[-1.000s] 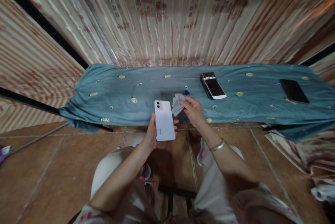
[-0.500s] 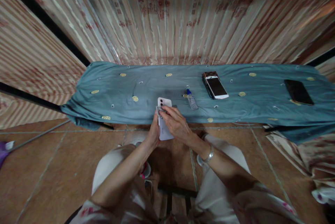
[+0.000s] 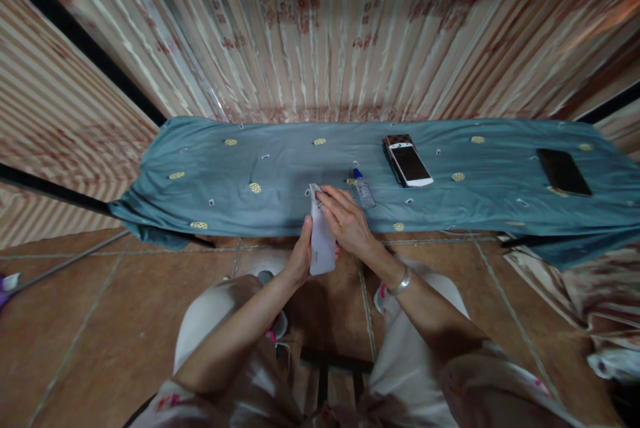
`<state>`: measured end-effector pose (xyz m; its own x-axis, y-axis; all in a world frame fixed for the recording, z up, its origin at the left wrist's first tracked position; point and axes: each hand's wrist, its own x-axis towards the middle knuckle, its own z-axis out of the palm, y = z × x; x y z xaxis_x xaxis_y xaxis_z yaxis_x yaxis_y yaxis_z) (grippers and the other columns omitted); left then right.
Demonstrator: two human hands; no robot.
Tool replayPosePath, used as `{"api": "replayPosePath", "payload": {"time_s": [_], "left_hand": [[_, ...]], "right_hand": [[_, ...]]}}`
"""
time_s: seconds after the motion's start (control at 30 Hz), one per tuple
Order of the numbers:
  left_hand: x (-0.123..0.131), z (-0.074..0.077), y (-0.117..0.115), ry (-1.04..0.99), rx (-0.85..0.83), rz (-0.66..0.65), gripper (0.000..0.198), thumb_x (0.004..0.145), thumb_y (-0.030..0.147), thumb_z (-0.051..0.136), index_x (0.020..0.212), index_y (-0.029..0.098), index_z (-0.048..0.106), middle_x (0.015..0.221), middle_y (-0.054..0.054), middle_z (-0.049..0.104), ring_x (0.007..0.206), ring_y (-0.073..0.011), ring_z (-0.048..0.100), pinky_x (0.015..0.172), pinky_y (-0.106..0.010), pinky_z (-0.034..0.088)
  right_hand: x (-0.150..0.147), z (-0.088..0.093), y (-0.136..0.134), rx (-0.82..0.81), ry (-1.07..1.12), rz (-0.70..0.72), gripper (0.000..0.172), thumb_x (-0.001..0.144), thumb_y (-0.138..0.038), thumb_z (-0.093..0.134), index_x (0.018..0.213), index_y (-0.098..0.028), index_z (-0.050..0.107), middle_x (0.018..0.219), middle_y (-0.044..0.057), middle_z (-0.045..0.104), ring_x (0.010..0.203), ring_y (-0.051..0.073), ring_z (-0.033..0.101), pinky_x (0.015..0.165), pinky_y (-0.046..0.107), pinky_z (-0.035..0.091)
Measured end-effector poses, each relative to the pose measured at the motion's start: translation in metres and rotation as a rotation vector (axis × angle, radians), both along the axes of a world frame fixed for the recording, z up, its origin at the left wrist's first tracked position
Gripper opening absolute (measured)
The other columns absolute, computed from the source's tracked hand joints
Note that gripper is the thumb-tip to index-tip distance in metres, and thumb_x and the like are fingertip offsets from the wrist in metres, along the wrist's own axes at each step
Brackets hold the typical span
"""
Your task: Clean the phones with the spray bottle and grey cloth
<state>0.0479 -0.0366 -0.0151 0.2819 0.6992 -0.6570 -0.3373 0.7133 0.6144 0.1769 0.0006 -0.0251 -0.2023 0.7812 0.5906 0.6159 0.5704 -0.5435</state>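
My left hand (image 3: 301, 253) is closed around a pale lilac-white phone (image 3: 323, 251), its back turned up and tilted, thumb along the left edge. Over the phone's upper end lies my right hand (image 3: 349, 223), fingers bent and pressed onto the camera area. A bit of small grey cloth (image 3: 319, 201) shows under those fingertips; the rest of it is hidden, as are the camera lenses. Just beyond my right hand, a small clear bottle with a blue cap (image 3: 365, 193) lies on the teal-covered table (image 3: 280, 165).
Farther right on the table, a white phone with a dark screen (image 3: 410, 165) rests on a brown checked item (image 3: 397, 139). A flat black item (image 3: 564, 171) lies near the right end. Pleated curtains (image 3: 300, 48) hang behind; my knees are below the front edge.
The phone has tilted over in my left hand and shifted slightly right. My right fingers remain at its top end, now covering the lenses and most of the grey cloth.
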Motion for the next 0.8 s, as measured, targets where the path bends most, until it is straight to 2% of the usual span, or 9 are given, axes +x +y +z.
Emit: {"api": "replayPosePath", "payload": {"time_s": [0.17, 0.3, 0.43, 0.53, 0.63, 0.8], "left_hand": [[-0.001, -0.007, 0.003, -0.034, 0.011, 0.005, 0.067, 0.099, 0.057, 0.023, 0.115, 0.007, 0.065, 0.066, -0.010, 0.072, 0.050, -0.0177, 0.064, 0.051, -0.028, 0.053], [0.000, -0.015, 0.006, -0.059, 0.025, -0.005, 0.064, 0.098, 0.056, 0.027, 0.106, 0.008, 0.068, 0.069, -0.011, 0.072, 0.053, -0.0173, 0.065, 0.054, -0.028, 0.054], [0.005, -0.029, 0.009, -0.058, 0.000, -0.014, 0.062, 0.097, 0.056, 0.031, 0.119, 0.010, 0.066, 0.071, -0.011, 0.073, 0.064, -0.0233, 0.070, 0.060, -0.033, 0.055], [0.007, -0.037, 0.011, -0.123, 0.021, 0.010, 0.058, 0.096, 0.055, 0.039, 0.125, 0.011, 0.063, 0.074, -0.010, 0.073, 0.068, -0.0236, 0.072, 0.065, -0.034, 0.057], [0.007, -0.035, 0.012, -0.141, 0.020, -0.013, 0.061, 0.095, 0.058, 0.038, 0.124, 0.010, 0.063, 0.074, -0.010, 0.073, 0.068, -0.0229, 0.071, 0.065, -0.033, 0.057], [0.007, -0.023, 0.013, -0.124, 0.011, -0.061, 0.065, 0.099, 0.055, 0.024, 0.117, 0.008, 0.067, 0.073, -0.011, 0.073, 0.060, -0.0198, 0.069, 0.057, -0.029, 0.054]], "right_hand": [[0.005, -0.005, 0.004, -0.049, 0.020, -0.032, 0.033, 0.098, -0.024, 0.044, 0.122, -0.021, 0.066, 0.126, 0.011, 0.066, 0.118, 0.024, 0.059, 0.106, 0.045, 0.048], [0.009, -0.006, 0.004, -0.070, 0.077, -0.044, 0.030, 0.097, -0.023, 0.047, 0.118, -0.023, 0.068, 0.124, 0.009, 0.067, 0.116, 0.022, 0.060, 0.104, 0.042, 0.048], [0.008, 0.000, 0.002, -0.111, 0.110, -0.019, 0.030, 0.097, -0.024, 0.047, 0.118, -0.026, 0.068, 0.126, 0.007, 0.066, 0.118, 0.021, 0.058, 0.104, 0.042, 0.047], [0.007, 0.001, 0.002, -0.126, 0.110, -0.008, 0.032, 0.097, -0.024, 0.046, 0.120, -0.027, 0.068, 0.128, 0.007, 0.065, 0.121, 0.022, 0.056, 0.105, 0.044, 0.045], [0.009, -0.001, 0.005, -0.116, 0.129, -0.034, 0.030, 0.098, -0.025, 0.047, 0.120, -0.026, 0.068, 0.127, 0.007, 0.066, 0.120, 0.021, 0.058, 0.105, 0.042, 0.045], [0.016, -0.006, 0.009, -0.126, 0.181, -0.082, 0.026, 0.096, -0.025, 0.051, 0.114, -0.026, 0.070, 0.120, 0.006, 0.070, 0.115, 0.020, 0.062, 0.105, 0.042, 0.046]]}}
